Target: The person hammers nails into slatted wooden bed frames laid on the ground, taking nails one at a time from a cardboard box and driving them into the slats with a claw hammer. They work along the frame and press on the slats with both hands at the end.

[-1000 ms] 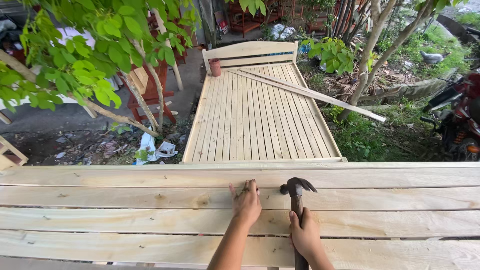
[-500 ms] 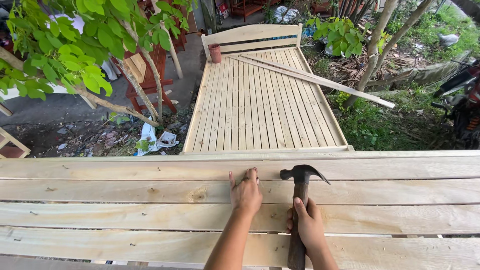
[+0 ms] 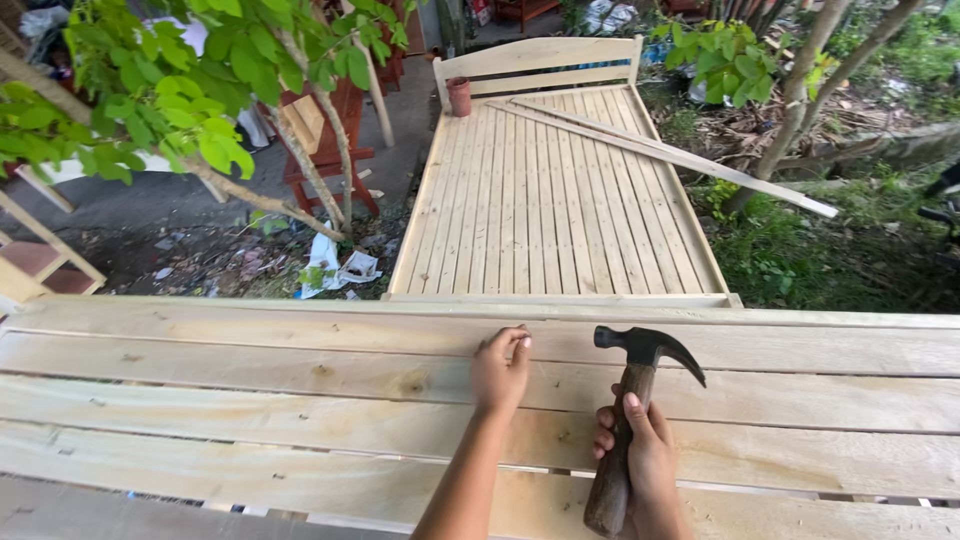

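My left hand's fingers (image 3: 515,345) were pinched nearly closed on the pale wooden slat (image 3: 250,345), seemingly steadying something too small for me to make out. The left hand (image 3: 498,372) rested flat-wristed there. My right hand (image 3: 640,455) was wrapped tight around the brown wooden handle of the dark-headed claw hammer (image 3: 630,400), just beside it. Its long axis ran away from me, head raised, face pointing left toward the pinch, claw right. Beyond stood a slatted wooden bed frame (image 3: 560,190).

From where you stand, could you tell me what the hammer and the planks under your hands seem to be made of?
Hammer: dark, dull head, likely steel; brown grained handle, apparently wood, in the right hand.
Planks: pale, bare wood with knots and grain, seemingly unfinished; the left hand rests on one.
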Available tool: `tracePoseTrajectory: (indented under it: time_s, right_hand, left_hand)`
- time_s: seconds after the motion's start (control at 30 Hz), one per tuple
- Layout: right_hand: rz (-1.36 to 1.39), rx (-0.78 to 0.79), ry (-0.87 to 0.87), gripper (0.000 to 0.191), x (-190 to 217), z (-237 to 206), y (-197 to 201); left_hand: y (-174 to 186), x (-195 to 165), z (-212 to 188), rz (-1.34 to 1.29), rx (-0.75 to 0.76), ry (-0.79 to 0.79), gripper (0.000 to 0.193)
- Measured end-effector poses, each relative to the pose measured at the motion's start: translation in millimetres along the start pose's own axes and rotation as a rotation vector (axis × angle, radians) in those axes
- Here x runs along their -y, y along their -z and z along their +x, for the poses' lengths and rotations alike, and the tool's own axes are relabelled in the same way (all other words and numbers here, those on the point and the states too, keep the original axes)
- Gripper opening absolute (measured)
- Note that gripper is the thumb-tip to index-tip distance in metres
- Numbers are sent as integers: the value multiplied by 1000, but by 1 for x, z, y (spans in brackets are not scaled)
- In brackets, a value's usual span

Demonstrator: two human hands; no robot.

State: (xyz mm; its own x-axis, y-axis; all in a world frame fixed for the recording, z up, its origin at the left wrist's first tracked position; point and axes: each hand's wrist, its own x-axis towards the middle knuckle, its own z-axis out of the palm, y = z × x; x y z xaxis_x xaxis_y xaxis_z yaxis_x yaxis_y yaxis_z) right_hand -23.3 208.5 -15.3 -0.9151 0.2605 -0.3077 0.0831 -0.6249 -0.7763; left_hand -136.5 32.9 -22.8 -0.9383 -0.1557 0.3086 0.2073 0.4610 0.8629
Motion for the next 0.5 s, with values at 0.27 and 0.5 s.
tracePoseTrajectory:
  time_s: [0.27,0.5]
  right_hand:
    - [-60,-18,-79,36,6,5,-3]
    - [-45,9,-105,36,5,2,0]
  left_hand:
    - [-29,-8,26,31,62,6,12]
    - [-32,-5,27,170,76,7,12]
